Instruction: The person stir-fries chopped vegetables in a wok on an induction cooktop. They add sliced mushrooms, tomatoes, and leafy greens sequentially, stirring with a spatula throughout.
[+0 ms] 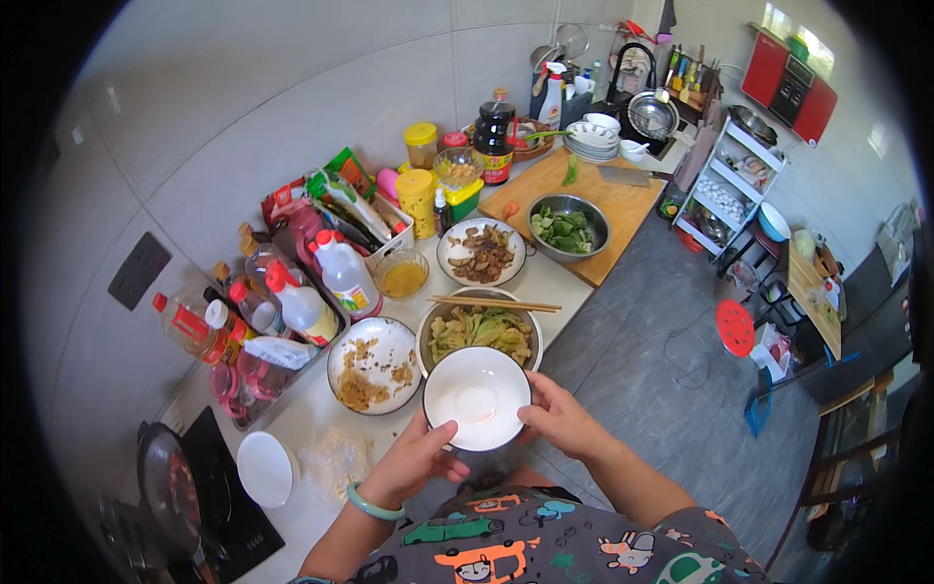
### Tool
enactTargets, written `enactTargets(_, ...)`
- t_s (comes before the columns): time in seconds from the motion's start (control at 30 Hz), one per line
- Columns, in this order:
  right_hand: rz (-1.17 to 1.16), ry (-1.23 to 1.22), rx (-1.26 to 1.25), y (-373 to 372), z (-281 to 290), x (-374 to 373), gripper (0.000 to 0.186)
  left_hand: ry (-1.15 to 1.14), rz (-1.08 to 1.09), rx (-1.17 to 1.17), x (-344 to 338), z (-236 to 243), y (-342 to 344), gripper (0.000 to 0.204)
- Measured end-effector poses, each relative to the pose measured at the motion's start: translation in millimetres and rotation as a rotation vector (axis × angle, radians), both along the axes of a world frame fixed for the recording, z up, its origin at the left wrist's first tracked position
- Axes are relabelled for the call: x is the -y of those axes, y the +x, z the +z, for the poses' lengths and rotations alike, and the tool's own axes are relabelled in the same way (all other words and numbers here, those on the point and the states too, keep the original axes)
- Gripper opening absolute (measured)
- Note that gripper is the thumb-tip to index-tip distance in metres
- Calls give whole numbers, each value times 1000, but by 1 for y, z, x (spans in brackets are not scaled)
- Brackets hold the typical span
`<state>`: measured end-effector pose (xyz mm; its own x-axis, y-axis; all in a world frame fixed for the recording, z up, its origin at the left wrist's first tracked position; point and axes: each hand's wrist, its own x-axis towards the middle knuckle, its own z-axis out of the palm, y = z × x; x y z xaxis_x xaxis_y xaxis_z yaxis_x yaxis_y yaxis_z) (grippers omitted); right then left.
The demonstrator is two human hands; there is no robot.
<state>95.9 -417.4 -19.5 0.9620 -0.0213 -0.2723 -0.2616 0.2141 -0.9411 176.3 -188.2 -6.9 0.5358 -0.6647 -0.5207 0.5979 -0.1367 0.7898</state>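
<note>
Between both hands I hold a white bowl (478,394) with a dark rim; nothing shows inside it. My left hand (418,457), with a pale green bangle at its wrist, grips the near left side, thumb on the rim. My right hand (564,419) grips the right side the same way. Just beyond, partly covered by the bowl, is a metal basin of cooked greens (477,331) with chopsticks (496,305) across its rim. Left of it sits a plate of brown food scraps (373,366), and farther back a plate of sliced brown food (482,252).
A black stove (233,496) with a wok (167,477) is at the left, near a white bowl (266,469). Bottles (292,302) line the wall. A metal bowl of leaves (568,229) and a cleaver (625,176) lie on the cutting board (608,258). A shelf rack (725,190) stands far right.
</note>
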Motion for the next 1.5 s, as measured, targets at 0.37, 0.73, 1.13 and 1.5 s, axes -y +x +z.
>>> enactTargets(0.37, -161, 152, -26, 19, -24, 62, 56, -147, -33, 6, 40, -20, 40, 53)
enactTargets(0.73, -365, 158, 158, 24, -26, 231, 66, 11, 162, -67, 259, -51, 143, 32)
enactTargets(1.13, -523, 188, 146, -1, -31, 326, 65, -41, 397, -449, 397, -129, 183, 33)
enactTargets(1.5, -464, 65, 103, 76, -49, 352, 57, -193, 635, -48, 264, -5, 181, 24)
